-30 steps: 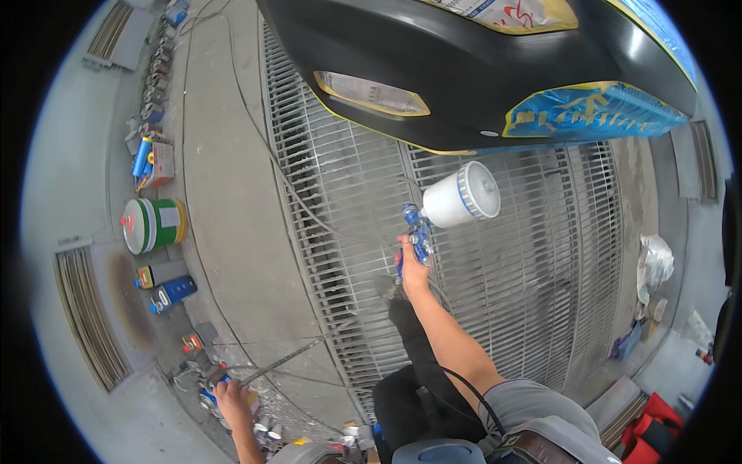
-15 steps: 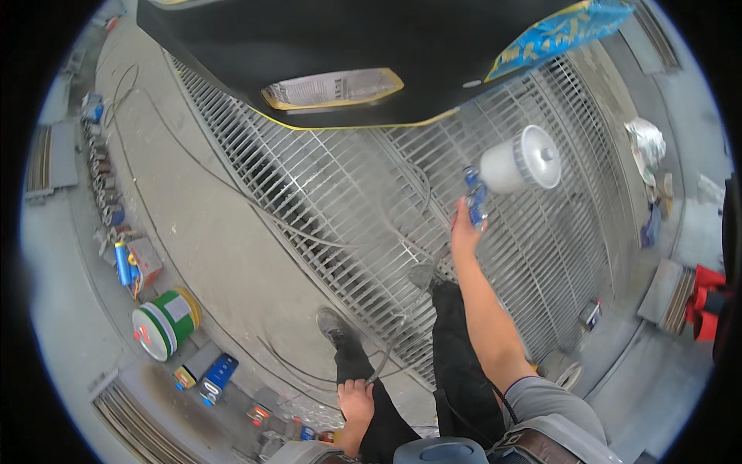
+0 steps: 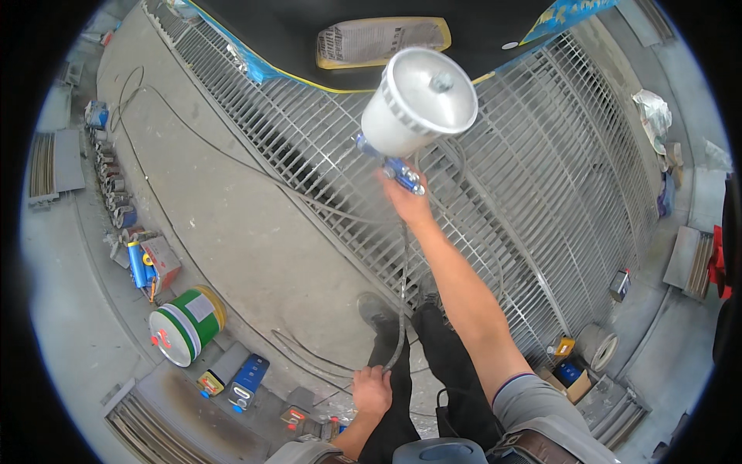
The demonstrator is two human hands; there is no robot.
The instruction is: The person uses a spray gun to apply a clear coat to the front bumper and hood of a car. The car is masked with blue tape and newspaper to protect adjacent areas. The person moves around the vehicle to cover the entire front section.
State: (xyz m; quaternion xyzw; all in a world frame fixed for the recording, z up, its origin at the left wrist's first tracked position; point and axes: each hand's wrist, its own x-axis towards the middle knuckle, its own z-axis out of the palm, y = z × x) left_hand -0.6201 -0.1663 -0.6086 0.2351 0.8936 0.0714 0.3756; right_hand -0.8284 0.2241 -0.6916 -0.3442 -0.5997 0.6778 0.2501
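My right hand (image 3: 407,196) is wrapped round the handle of a spray gun (image 3: 403,175) with a blue metal body. On top of the gun sits a large white paint cup (image 3: 394,116) with a translucent lid, tilted toward me. Beyond it stands a black vehicle bumper (image 3: 263,35), edged with yellow tape and masked with printed paper and blue film. Low by my left leg, my left hand (image 3: 372,389) is closed round the grey air hose (image 3: 402,309), which runs up toward the gun. A pale haze of spray hangs beside the gun.
Metal floor grating (image 3: 533,209) lies under the bumper and to the right. More hose (image 3: 232,164) trails across the concrete at left. A green and white bucket (image 3: 185,326), a blue can (image 3: 249,380) and several small tins line the left side. A tape roll (image 3: 599,346) lies at right.
My right hand has swung the spray gun leftward and closer, with its cup turned more toward me. My view has shifted slightly. My left hand keeps hold of the hose.
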